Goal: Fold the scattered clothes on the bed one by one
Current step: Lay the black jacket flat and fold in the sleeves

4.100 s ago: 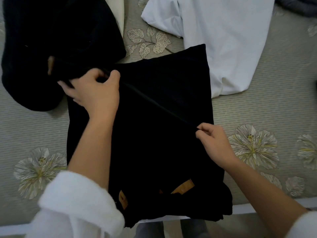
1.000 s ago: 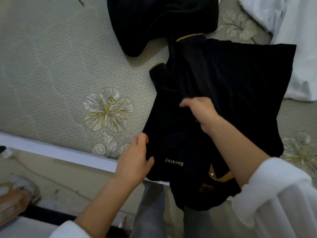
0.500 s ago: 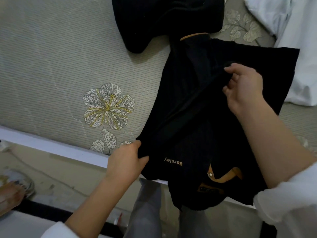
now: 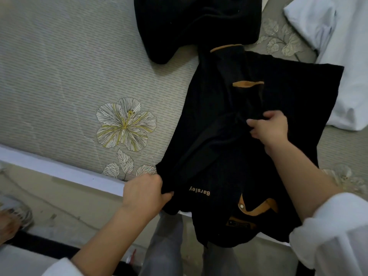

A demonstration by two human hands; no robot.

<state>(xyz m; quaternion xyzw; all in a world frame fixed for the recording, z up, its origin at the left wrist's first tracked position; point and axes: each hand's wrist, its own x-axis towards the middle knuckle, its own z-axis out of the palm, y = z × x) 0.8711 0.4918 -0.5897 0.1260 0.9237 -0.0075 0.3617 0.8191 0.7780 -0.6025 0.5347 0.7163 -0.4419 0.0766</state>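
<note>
Black knit shirt with tan trim and "Barsley" lettering (image 4: pixel 209 140) is lying on the greenish woven bed mat with a flower print (image 4: pixel 59 76), near end hanging over the bed's edge. Left hand (image 4: pixel 144 194) is gripping the shirt's edge at 7 o'clock, right hand (image 4: pixel 270 129) is pinching a fold near its middle. Another black garment (image 4: pixel 195 22) is sitting at 12 o'clock, a white garment (image 4: pixel 342 56) at 2.
</note>
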